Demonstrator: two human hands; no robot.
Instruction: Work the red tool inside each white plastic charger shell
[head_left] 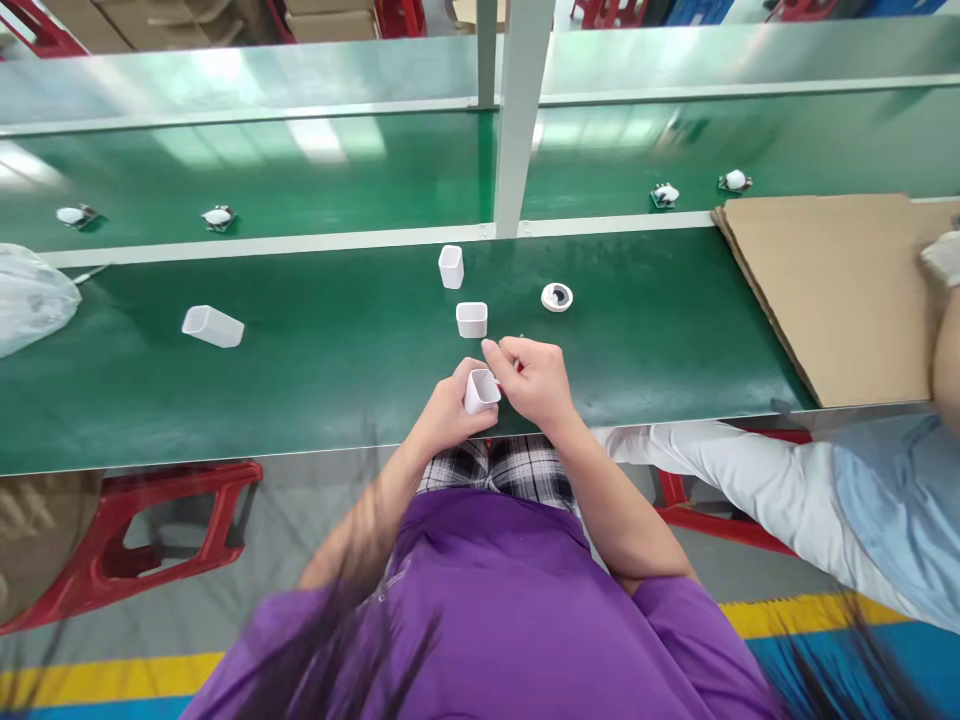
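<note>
My left hand (450, 405) is wrapped round a small white plastic housing (482, 391), its open end facing up at me. Close against the right side of that housing is my right hand (536, 380), fingers curled and thumb pressed in. Whatever it pinches is hidden or too small to make out. Just beyond my hands stands a shorter white housing (472, 320), with a taller white housing (451, 267) behind it. A round white part with a dark centre (557, 297) lies to their right. Farther left, another white housing (213, 326) rests on its side.
Several white-domed parts, such as one at the left (218, 217) and one at the right (664, 195), sit on the green belt (300, 180) behind a metal rail. Cardboard sheets (840, 300) and a co-worker (885, 500) are at right. A plastic bag (34, 300) lies far left.
</note>
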